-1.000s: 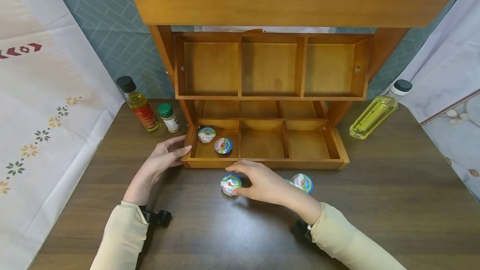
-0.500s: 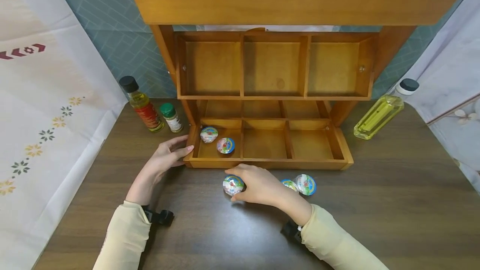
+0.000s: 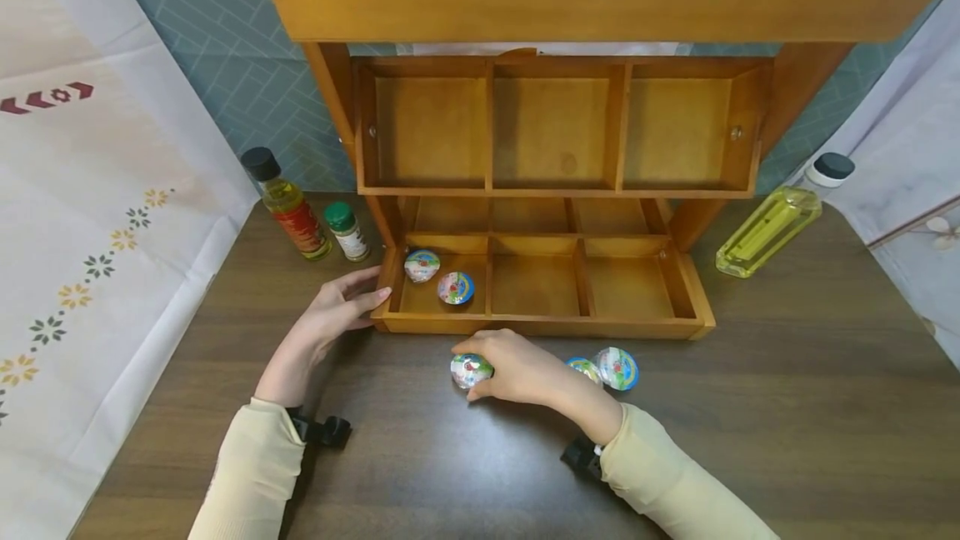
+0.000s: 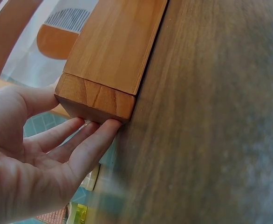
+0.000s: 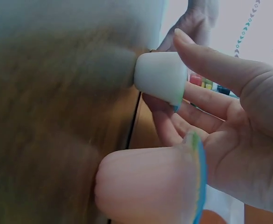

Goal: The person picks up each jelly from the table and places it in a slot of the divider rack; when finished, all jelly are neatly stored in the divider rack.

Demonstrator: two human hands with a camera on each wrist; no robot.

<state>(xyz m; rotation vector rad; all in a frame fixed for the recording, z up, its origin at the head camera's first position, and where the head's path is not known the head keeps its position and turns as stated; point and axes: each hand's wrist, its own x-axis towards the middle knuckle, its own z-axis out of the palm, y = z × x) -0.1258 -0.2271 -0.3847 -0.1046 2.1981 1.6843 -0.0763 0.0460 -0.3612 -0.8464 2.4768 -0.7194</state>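
Observation:
In the head view, the left hand holds the left front corner of the rack's bottom tray. The left wrist view shows its thumb on one side of the wooden corner and fingertips on the other. Thumb and fingers of the right hand grip a small lidded cup in front of the tray. In the right wrist view this cup is white and lies on its near side to another, pinkish cup. Two cups, one behind the other, stand in the tray's left compartment.
Right of the right wrist, two more cups stand together on the table. A red-labelled bottle and a green-capped jar stand left of the rack, a yellow oil bottle right of it. Upper trays overhang the bottom one.
The right hand's thumb and fingers have come closer round the cup, whose lid looks a little more tilted. The left hand stays at the tray corner. The head view has shifted slightly.

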